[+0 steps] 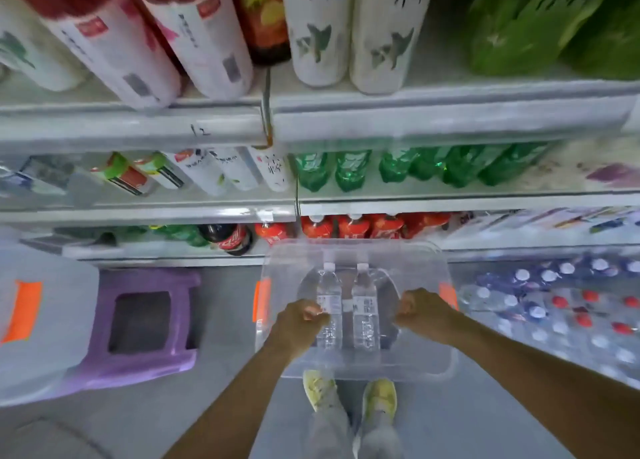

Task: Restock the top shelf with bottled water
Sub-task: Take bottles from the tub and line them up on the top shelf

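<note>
Both hands are curled tight over the side rims of a clear plastic bin [356,261]: the left hand [300,320] grips its left rim, the right hand [420,311] its right rim, and the bin hangs between them above the person's yellow-green shoes [379,398]. Taking the bin as the landmark, the task's things lie inside it: two water bottles [363,316] on their sides, side by side and touching, white caps pointing away from the person toward the shelving.

The risk I judge most likely is the bottles rolling or sliding as the bin is lifted or tipped toward a high shelf, since they lie loose on a smooth floor. A sudden shift of that weight could twist the bin in the grip.

Beyond the bin, a shelf holds red-labelled bottles [349,226], and to the left of these a dark cola bottle [230,239] whose script looks like Coca-Cola. Higher up stand green bottles [349,169]; the shelf edge [138,129] above them bears a handwritten "12". Tall white bottles [318,26] at the top carry Chinese characters too blurred to read. Left of the bin sits a purple stool [145,323]; right of it, wrapped packs of capped bottles [561,303].
</note>
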The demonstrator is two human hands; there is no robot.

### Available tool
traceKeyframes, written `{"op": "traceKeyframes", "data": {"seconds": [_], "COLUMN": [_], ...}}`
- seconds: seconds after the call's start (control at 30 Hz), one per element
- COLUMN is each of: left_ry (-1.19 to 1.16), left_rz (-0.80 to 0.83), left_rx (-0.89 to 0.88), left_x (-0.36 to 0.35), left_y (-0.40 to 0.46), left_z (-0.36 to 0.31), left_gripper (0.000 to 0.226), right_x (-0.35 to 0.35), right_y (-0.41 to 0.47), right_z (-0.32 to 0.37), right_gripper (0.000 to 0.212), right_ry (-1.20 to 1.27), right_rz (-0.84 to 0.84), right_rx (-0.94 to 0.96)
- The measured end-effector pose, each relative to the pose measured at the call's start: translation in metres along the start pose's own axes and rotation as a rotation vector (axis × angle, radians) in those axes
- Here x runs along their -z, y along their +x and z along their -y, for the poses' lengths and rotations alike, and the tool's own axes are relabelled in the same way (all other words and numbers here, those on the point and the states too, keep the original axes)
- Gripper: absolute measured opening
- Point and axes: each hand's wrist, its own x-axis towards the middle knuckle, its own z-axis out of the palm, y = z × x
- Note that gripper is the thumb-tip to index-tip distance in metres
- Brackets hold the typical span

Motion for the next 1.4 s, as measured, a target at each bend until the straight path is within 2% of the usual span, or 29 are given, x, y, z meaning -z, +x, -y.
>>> {"op": "traceKeyframes", "data": {"seconds": [0.13,0.2,0.3,0.4,0.5,0.57,0.7,0.83,0.93,0.97,1.07,1.13,1.23,1.33,1.4], "left_ry": [0.083,0.078,0.097,0.071,0.098,0.138,0.076,-0.038,-0.162,-0.204,-0.317,-0.391,-0.459,-0.482,-0.485], "left_rz": [-0.034,-0.050,-0.082,-0.134,-0.153,-0.177,-0.164,-0.136,-0.120,-0.115,-0.087,-0.062,-0.039,-0.073,-0.093], "left_rx": [0.126,0.156,0.151,0.123,0.114,0.132,0.128,0.124,0.110,0.103,0.065,0.039,-0.012,-0.083,-0.146], "left_x": [-0.044,-0.064,-0.091,-0.112,-0.118,-0.121,-0.118,-0.103,-0.089,-0.083,-0.063,-0.048,-0.023,0.008,0.028], "left_y": [0.073,0.108,0.163,0.209,0.207,0.209,0.206,0.183,0.142,0.127,0.078,0.044,-0.003,-0.048,-0.078], "left_z": [0.042,0.063,0.091,0.111,0.092,0.089,0.088,0.084,0.068,0.061,0.035,0.016,-0.011,-0.045,-0.070], "left_gripper": [0.047,0.052,0.070,0.094,0.093,0.090,0.078,0.066,0.055,0.050,0.026,0.018,0.023,0.026,0.024], "right_x": [-0.067,-0.098,-0.132,-0.157,-0.170,-0.172,-0.165,-0.147,-0.124,-0.116,-0.091,-0.071,-0.036,-0.001,0.021], "right_y": [0.075,0.112,0.159,0.196,0.210,0.212,0.209,0.182,0.142,0.128,0.087,0.058,0.010,-0.037,-0.068], "right_z": [-0.037,-0.049,-0.055,-0.057,-0.053,-0.052,-0.058,-0.065,-0.059,-0.056,-0.043,-0.030,-0.002,0.033,0.057], "right_gripper": [0.031,0.023,0.070,0.103,0.117,0.107,0.063,0.057,0.030,0.032,0.067,0.058,0.038,0.036,0.023], "right_ry": [0.117,0.163,0.263,0.340,0.327,0.309,0.464,0.684,0.790,0.817,0.894,0.947,1.000,0.972,0.899], "right_rz": [0.040,0.032,-0.010,-0.098,-0.165,-0.188,-0.200,-0.140,-0.104,-0.088,-0.022,0.034,0.065,0.020,-0.021], "right_rx": [-0.138,-0.185,-0.264,-0.298,-0.321,-0.325,-0.330,-0.286,-0.225,-0.200,-0.151,-0.093,0.012,0.124,0.196]}}
